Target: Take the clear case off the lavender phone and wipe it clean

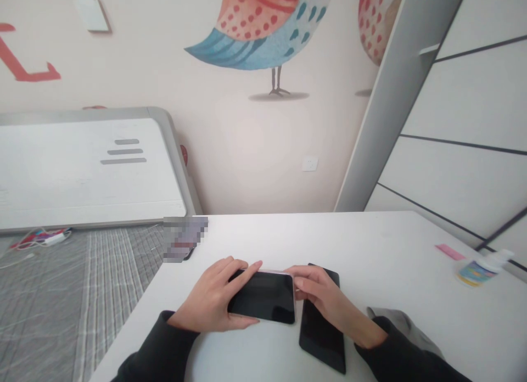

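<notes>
A phone with a dark screen and a pale pink rim [263, 296] lies sideways just above the white table [370, 250]. My left hand [212, 302] grips its left end, fingers over the top edge and thumb under the near edge. My right hand [325, 299] pinches its right end. Under my right hand a flat black rectangle [323, 338], like a second phone or a dark sheet, lies on the table, angled toward me.
A grey cloth [401, 322] lies by my right sleeve. At the table's right edge sit a pink slip [450, 252] and a small white bottle [481, 268] on its side. A bed with a checked cover [74, 294] stands to the left, a cabinet [465, 107] to the right.
</notes>
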`<state>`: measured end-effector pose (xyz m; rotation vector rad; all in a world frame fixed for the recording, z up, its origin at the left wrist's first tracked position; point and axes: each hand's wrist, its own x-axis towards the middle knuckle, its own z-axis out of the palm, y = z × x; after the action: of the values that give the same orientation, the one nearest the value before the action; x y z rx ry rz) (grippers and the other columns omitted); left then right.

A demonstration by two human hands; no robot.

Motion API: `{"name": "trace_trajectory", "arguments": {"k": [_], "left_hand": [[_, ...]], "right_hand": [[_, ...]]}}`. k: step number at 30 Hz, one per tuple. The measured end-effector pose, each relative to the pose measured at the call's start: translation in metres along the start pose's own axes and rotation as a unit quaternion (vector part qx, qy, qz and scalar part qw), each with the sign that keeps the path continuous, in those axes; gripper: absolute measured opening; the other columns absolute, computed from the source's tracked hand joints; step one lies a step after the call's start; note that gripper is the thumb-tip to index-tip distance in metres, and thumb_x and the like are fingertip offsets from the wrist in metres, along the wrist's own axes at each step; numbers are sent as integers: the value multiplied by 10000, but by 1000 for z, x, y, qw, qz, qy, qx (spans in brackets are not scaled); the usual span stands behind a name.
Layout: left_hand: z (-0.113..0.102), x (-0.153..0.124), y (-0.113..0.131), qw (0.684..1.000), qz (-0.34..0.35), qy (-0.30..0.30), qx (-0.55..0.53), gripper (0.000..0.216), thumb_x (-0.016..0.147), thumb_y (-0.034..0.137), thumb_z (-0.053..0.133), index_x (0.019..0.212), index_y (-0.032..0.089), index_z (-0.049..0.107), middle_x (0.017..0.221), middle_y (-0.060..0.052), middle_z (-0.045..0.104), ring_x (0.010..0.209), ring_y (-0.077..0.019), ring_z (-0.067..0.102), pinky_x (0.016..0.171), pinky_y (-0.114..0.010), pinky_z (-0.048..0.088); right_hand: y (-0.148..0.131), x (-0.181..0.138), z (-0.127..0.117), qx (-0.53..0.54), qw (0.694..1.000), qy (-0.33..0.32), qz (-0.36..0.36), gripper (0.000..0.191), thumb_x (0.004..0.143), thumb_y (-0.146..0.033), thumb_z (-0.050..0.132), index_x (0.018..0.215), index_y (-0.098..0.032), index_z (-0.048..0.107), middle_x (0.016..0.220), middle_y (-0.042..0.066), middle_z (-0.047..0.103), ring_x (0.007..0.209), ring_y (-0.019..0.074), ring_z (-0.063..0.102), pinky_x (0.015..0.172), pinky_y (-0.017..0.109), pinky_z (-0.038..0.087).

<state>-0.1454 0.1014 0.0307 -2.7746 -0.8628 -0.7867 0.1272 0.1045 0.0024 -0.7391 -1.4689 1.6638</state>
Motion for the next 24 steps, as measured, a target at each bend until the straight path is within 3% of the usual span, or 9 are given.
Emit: {"name": "trace_trajectory", "arguments": {"k": [5, 8, 16, 24], "left_hand": [[4, -2, -4, 998, -58, 16, 22, 884, 915, 466, 715, 1644, 265, 258, 1165, -108, 652, 972, -267, 669, 842, -408, 587], [5, -2, -4, 998, -54, 16, 40, 842, 940, 487, 685, 1631, 242, 274, 1147, -112, 654, 957, -267, 667, 827, -411, 585], [9, -2, -3, 997, -38, 17, 67, 819, 938, 495, 689, 1604, 184, 328, 1117, -124, 644, 950, -278, 659, 810, -419, 588], [8, -3, -3, 998, -51, 3, 23, 952, 853, 389, 769, 1641, 238, 256, 1135, -107, 622, 953, -275, 645, 811, -417, 578]], "right_hand": [[-3, 0, 3, 39, 997, -58, 18, 618, 824, -491, 766, 1382, -247, 656, 1223, 99, 735, 1180, 267, 671, 909, 382, 587], [-5, -1, 3, 35, 997, -67, 17, 693, 829, -475, 780, 1451, -232, 597, 1244, 108, 740, 1189, 266, 682, 982, 425, 571], [-4, -1, 14, 0, 999, -30, 13, 487, 791, -204, 672, 1278, -185, 651, 1099, 82, 784, 1016, 236, 753, 994, 446, 569], [-8, -3, 19, -3, 1000, -20, 6, 436, 766, -194, 614, 1200, -191, 650, 1125, 82, 777, 1000, 225, 756, 987, 428, 570]]}}
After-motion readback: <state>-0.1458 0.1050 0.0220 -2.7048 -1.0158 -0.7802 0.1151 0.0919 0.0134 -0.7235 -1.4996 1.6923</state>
